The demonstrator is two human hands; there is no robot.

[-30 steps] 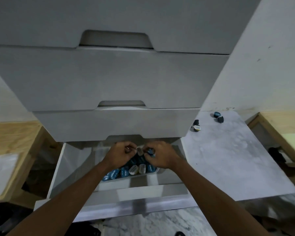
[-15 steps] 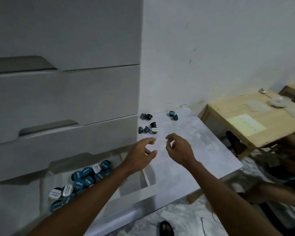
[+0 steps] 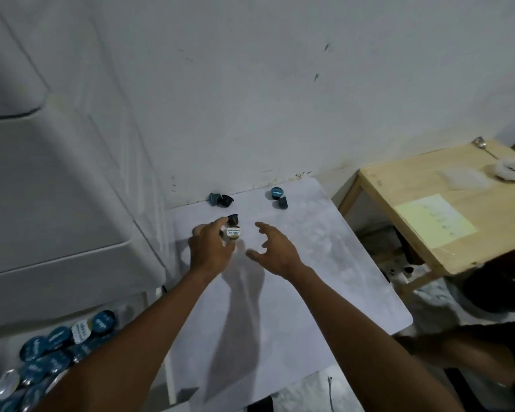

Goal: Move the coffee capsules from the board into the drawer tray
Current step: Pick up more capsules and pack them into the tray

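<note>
Reaching over board (image 3: 280, 307) for last capsules; drawer tray (image 3: 149, 304) at left already heaped with them. Left hand (image 3: 210, 252) fingers closing round white-lid capsule (image 3: 232, 232), grip not sure. Right hand (image 3: 275, 251) fingers spread, empty, likely aiming at pair (image 3: 279, 198) near wall.

A: Capsules on the board (image 3: 280, 292)?
B: White-lidded capsule (image 3: 233, 232) lying at its far-left part, dark capsule (image 3: 233, 219) sitting just behind. Two pairs (image 3: 220, 200) (image 3: 279, 197) resting along its far edge.
A: Tray?
B: Blue-lidded pile (image 3: 51, 346) sitting left of the board.
</note>
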